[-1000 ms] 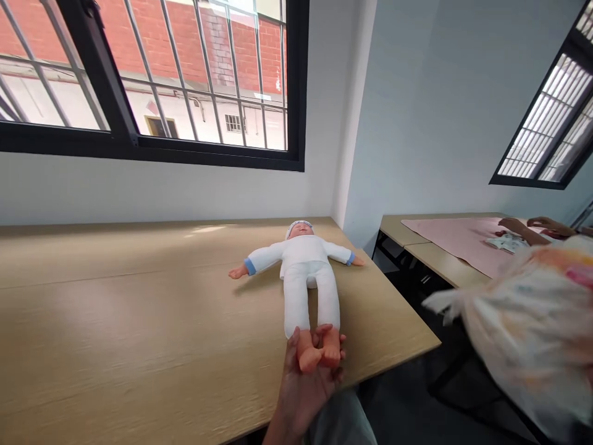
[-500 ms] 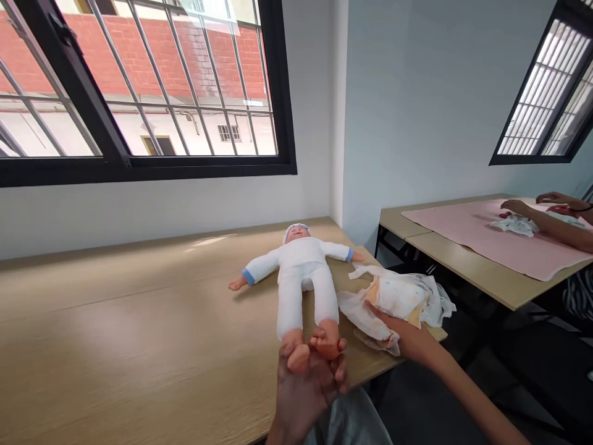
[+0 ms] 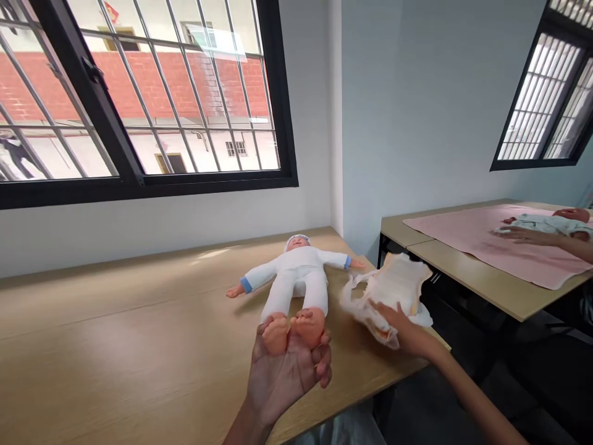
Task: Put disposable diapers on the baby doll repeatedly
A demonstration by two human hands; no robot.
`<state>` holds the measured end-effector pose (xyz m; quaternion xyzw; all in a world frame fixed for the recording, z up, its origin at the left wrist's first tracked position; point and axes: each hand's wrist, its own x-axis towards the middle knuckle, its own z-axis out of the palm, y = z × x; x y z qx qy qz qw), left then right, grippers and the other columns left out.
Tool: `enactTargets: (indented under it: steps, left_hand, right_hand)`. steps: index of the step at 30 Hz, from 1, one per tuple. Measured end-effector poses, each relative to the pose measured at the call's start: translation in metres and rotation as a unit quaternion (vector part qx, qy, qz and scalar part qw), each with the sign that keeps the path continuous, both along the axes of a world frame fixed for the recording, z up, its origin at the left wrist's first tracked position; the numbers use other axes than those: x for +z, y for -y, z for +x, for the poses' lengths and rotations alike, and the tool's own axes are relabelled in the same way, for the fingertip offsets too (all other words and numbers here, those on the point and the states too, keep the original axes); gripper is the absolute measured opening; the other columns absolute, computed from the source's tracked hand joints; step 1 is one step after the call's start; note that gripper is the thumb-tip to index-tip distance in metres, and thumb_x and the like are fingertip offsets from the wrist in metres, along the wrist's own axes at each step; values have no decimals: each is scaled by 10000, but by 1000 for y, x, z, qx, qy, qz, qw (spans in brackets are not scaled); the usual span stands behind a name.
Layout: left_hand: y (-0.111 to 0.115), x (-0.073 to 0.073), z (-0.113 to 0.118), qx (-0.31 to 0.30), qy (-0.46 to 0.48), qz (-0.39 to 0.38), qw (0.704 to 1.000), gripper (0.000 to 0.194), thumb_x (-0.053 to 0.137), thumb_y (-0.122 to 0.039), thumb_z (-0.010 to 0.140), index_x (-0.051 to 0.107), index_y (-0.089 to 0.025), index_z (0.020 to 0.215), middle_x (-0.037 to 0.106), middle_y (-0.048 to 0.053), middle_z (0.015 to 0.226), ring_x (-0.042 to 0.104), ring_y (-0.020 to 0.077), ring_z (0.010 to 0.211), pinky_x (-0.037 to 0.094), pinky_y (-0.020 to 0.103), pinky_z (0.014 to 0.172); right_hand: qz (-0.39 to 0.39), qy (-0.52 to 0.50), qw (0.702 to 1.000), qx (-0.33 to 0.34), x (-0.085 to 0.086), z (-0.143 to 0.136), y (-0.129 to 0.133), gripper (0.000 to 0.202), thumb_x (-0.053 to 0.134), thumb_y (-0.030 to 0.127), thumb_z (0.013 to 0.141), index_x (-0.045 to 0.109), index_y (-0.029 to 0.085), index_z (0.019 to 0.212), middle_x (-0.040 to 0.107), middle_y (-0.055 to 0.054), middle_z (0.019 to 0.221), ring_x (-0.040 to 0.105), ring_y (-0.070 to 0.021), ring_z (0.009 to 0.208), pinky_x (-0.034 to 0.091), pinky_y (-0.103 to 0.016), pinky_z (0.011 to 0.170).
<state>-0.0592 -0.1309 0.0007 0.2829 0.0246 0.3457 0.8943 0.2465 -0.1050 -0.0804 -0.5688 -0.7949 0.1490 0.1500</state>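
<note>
A baby doll point(image 3: 301, 266) in a white suit with blue cuffs and a white headband lies on its back, arms spread. My left hand point(image 3: 287, 364) is palm up under the doll's ankles, fingers curled around them, holding both bare feet point(image 3: 293, 330) raised off the table. To the right, my right hand point(image 3: 401, 327) is at a bunched white diaper point(image 3: 401, 278) with pale orange edges, its fingers closed on the near side. The diaper's left part is smeared by motion, and my fingertips are partly hidden in its folds.
The wooden table point(image 3: 139, 346) meets a wall below a barred window point(image 3: 185, 93). At right stands a second table with a pink mat point(image 3: 482, 241), where another person's hand point(image 3: 528, 235) touches a dressed doll point(image 3: 537, 222). Dark floor shows between the tables.
My left hand has lifted the doll's feet up and slightly left, raising the legs. The diaper under my right hand has shifted and spread upward. The other person's hands have moved.
</note>
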Motion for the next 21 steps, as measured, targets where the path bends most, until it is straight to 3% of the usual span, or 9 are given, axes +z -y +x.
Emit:
enactTargets:
  steps: [2, 5, 10, 15, 18, 21]
  left_hand:
    - [-2, 2, -2, 3, -5, 0, 1000, 436, 435, -579, 879, 657, -216, 971, 652, 107, 931, 606, 235, 697, 438, 362, 656]
    - [-4, 11, -5, 20, -21, -3, 1000, 415, 459, -564, 873, 658, -219, 988, 650, 100, 902, 600, 234, 688, 436, 356, 646]
    - [-12, 41, -6, 56, -55, 28, 997, 367, 460, -489, 879, 643, -189, 986, 626, 92, 846, 572, 221, 650, 430, 347, 625]
    - [-26, 69, -2, 63, -60, 94, 992, 232, 465, -328, 853, 620, -169, 921, 611, 84, 852, 571, 210, 670, 442, 342, 641]
    - [-34, 80, 2, 52, -55, 117, 990, 230, 491, -328, 812, 614, -158, 907, 607, 92, 857, 570, 211, 677, 448, 343, 650]
    - [-39, 86, 6, 45, -51, 118, 991, 304, 459, -374, 827, 604, -173, 1002, 603, 95, 876, 566, 218, 678, 446, 354, 655]
  right_hand:
    - [-45, 50, 996, 55, -5, -12, 7, 735, 490, 90, 804, 368, 356, 1479, 166, -25, 1613, 111, -324, 1488, -8, -645, 1149]
    - [-60, 63, 989, 119, 1, -29, 21, 758, 504, 95, 787, 366, 400, 1467, 97, 11, 1625, 20, -336, 1490, -32, -672, 1128]
    - [-94, 40, 979, 179, 22, -48, 39, 882, 565, 68, 694, 344, 427, 1469, 214, 4, 1608, 92, -345, 1486, 0, -651, 1142]
    - [-136, -79, 940, 304, 27, -41, 43, 845, 659, 308, 788, 239, 374, 1519, 282, -15, 1588, 186, -308, 1476, -22, -549, 1183]
    - [-156, -152, 933, 285, 35, -25, 37, 971, 753, 475, 731, 212, 364, 1529, 252, -9, 1601, 189, -289, 1478, 78, -428, 1214]
    - [-147, -117, 949, 254, 40, -25, 23, 984, 766, 539, 708, 235, 380, 1521, 188, 14, 1617, 126, -285, 1491, 102, -404, 1220]
